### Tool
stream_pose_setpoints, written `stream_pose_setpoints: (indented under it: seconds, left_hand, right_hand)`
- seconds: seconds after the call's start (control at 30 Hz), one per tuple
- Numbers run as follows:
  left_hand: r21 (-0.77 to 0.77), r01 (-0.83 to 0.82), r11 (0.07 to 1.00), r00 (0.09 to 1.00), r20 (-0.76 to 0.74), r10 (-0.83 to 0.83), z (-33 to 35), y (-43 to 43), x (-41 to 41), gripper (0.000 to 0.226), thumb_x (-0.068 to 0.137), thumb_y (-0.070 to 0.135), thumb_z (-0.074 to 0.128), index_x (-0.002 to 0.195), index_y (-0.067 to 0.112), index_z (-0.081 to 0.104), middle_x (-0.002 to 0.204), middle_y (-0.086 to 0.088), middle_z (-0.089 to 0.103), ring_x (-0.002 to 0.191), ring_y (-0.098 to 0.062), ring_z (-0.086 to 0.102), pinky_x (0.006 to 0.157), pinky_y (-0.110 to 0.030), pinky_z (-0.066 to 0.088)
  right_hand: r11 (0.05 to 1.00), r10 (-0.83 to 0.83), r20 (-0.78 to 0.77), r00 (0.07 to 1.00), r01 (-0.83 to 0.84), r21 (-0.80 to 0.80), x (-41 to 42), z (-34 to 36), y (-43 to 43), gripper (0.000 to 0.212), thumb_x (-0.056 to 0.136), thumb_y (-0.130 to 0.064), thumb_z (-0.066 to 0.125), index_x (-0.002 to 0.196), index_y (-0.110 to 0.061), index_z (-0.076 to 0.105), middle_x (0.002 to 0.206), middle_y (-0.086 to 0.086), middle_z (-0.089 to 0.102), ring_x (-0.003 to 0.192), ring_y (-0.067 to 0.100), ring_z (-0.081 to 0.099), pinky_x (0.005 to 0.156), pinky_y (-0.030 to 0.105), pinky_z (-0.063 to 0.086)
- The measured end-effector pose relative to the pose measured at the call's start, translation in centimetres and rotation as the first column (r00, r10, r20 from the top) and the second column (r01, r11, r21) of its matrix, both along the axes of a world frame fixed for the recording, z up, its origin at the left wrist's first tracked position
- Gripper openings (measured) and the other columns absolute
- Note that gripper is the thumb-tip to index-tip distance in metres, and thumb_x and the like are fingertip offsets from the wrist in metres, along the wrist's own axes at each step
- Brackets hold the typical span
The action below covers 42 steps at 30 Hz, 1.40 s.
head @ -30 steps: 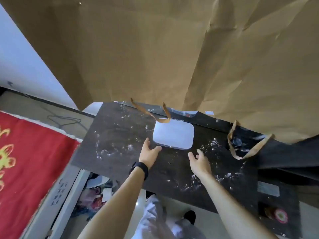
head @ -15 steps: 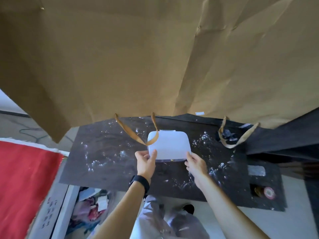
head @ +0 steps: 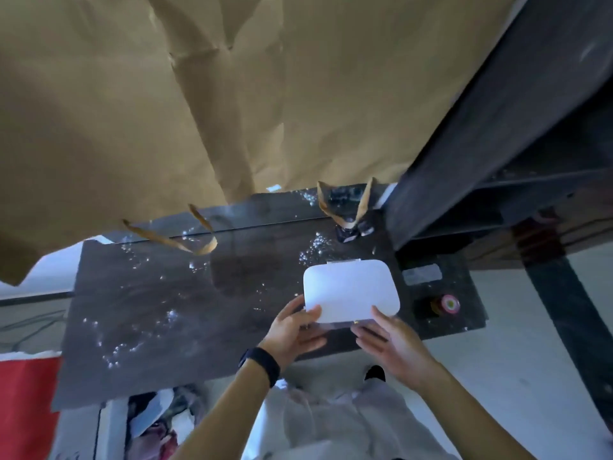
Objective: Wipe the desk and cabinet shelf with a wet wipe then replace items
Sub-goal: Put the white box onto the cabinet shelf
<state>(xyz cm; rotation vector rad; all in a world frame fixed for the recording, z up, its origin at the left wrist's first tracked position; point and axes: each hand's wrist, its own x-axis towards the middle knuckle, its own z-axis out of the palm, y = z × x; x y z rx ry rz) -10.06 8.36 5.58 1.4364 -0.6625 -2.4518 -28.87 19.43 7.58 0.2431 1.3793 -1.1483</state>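
the dark desk (head: 159, 313) is the landmark here. over its far edge hang big brown paper bags (head: 166, 104), which cover the whole upper part of the view and hide the wall behind the desk. two paper handles hang down from them: one handle (head: 185, 240) over the far left part of the desk, the other handle (head: 345, 207) over the far right part, in front of some small dark objects (head: 348, 227) that i cannot identify. white specks and smears (head: 132, 340) are scattered on the desk top, mostly on its left half and near the far edge. at the right end of the desk lie a small grey flat piece (head: 422, 274) and, nearer to the person, a small round roll with a pink side (head: 446, 304). a dark cabinet (head: 497, 127) rises at the right end of the desk; its shelves are in shadow and hard to read.

the white box (head: 351, 290), flat with rounded corners, is above the right half of the desk, close to the near edge. its long axis runs left to right, along the desk, and its wide top face is turned up to the camera. whether it rests on the desk or is lifted, i cannot tell.

the left hand (head: 292, 330) grips the near left corner of the box, thumb on top. the right hand (head: 394, 343) holds the near right corner, thumb on top, other fingers under it. a black wristband (head: 262, 360) is on the left wrist. the near edge of the box is partly hidden by the hands.

below the near edge of the desk, at the left, a red cloth (head: 26, 410) is cut off by the frame.
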Motion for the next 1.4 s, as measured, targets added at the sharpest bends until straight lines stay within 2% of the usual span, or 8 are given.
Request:
stream_pose_setpoints:
  seconds: [0.37, 0.5, 0.57, 0.67, 0.73, 0.87, 1.3, 1.4]
  left_hand:
    - [-0.296, 0.335, 0.895, 0.941, 0.150, -0.303, 2.1, 6.9, -18.0, 0.047, 0.085, 0.035, 0.077, 0.126, 0.029, 0.056, 0.103, -0.005, 0.075, 0.084, -0.024, 0.067, 0.071, -0.032, 0.050]
    - [-0.535, 0.402, 0.743, 0.884, 0.438, -0.163, 3.0, 7.6, -22.2, 0.056, 0.088, 0.041, 0.071, 0.137, 0.030, 0.048, 0.129, 0.006, 0.061, 0.111, -0.013, 0.062, 0.086, -0.025, 0.051]
    - [-0.689, 0.429, 0.585, 0.844, 0.537, 0.014, 4.4, 7.3, -23.4, 0.067, 0.091, 0.037, 0.067, 0.149, 0.028, 0.034, 0.146, 0.002, 0.044, 0.127, -0.015, 0.049, 0.096, -0.023, 0.046]
    - [-0.818, 0.566, 0.099, 0.734, 0.556, 0.390, 7.2, 5.4, -24.7, 0.087, 0.091, 0.029, 0.066, 0.158, 0.016, 0.012, 0.164, -0.009, 0.011, 0.151, -0.024, 0.011, 0.119, -0.042, 0.020]
    - [-0.709, 0.689, -0.148, 0.661, 0.532, 0.528, 8.8, 3.8, -25.5, 0.094, 0.088, 0.026, 0.065, 0.157, 0.012, 0.003, 0.165, -0.010, -0.003, 0.153, -0.024, -0.004, 0.120, -0.051, 0.006]
    - [-0.391, 0.828, -0.402, 0.560, 0.589, 0.583, 10.9, 1.1, -27.1, 0.100, 0.081, 0.016, 0.060, 0.156, 0.015, -0.006, 0.162, 0.002, -0.013, 0.152, -0.020, -0.007, 0.119, -0.056, 0.003]
    - [-0.332, 0.864, -0.378, 0.503, 0.603, 0.619, 10.2, 0.5, -28.7, 0.096, 0.083, 0.022, 0.056, 0.156, 0.013, -0.007, 0.164, 0.000, -0.010, 0.153, -0.024, 0.007, 0.119, -0.058, 0.016]
    - [-0.361, 0.854, -0.374, 0.520, 0.601, 0.607, 9.9, 0.5, -29.0, 0.098, 0.083, 0.022, 0.058, 0.156, 0.012, -0.007, 0.164, -0.001, -0.009, 0.152, -0.026, 0.010, 0.118, -0.059, 0.020]
  right_hand:
    - [0.983, -0.175, -0.240, 0.955, 0.155, -0.100, -15.3, -0.4, 9.1, 0.056, 0.095, -0.019, 0.064, 0.143, -0.034, 0.037, 0.122, 0.016, 0.065, 0.096, 0.034, 0.073, 0.091, 0.047, 0.056]
    - [0.976, -0.205, -0.244, 0.948, 0.179, -0.123, -20.5, 0.0, 10.0, 0.056, 0.096, -0.016, 0.062, 0.143, -0.032, 0.037, 0.118, 0.023, 0.066, 0.096, 0.037, 0.072, 0.093, 0.049, 0.055]
    - [0.972, -0.217, -0.235, 0.947, 0.187, -0.144, -22.7, 0.1, 9.9, 0.058, 0.096, -0.015, 0.063, 0.145, -0.031, 0.036, 0.118, 0.023, 0.066, 0.097, 0.038, 0.072, 0.093, 0.049, 0.055]
    - [0.964, -0.231, -0.206, 0.951, 0.196, -0.177, -25.4, -0.1, 8.1, 0.064, 0.094, -0.016, 0.065, 0.147, -0.034, 0.033, 0.126, 0.020, 0.063, 0.099, 0.039, 0.072, 0.096, 0.050, 0.054]
    - [0.961, -0.228, -0.206, 0.952, 0.185, -0.207, -26.7, -0.4, 6.2, 0.063, 0.094, -0.018, 0.066, 0.145, -0.037, 0.034, 0.132, 0.016, 0.059, 0.099, 0.037, 0.072, 0.098, 0.051, 0.053]
    - [0.960, -0.215, -0.208, 0.954, 0.167, -0.224, -28.2, -1.1, 1.7, 0.059, 0.094, -0.023, 0.067, 0.141, -0.037, 0.034, 0.129, 0.019, 0.060, 0.095, 0.033, 0.073, 0.088, 0.044, 0.059]
    - [0.983, -0.095, -0.298, 0.950, 0.043, -0.178, -29.6, -2.0, -6.3, 0.046, 0.100, -0.021, 0.058, 0.138, -0.024, 0.033, 0.121, 0.030, 0.061, 0.120, 0.050, 0.052, 0.103, 0.058, 0.045]
    - [0.993, -0.025, -0.373, 0.927, -0.020, -0.115, -30.4, -2.0, -7.3, 0.040, 0.099, -0.024, 0.060, 0.131, -0.014, 0.038, 0.111, 0.027, 0.066, 0.111, 0.052, 0.059, 0.089, 0.053, 0.054]
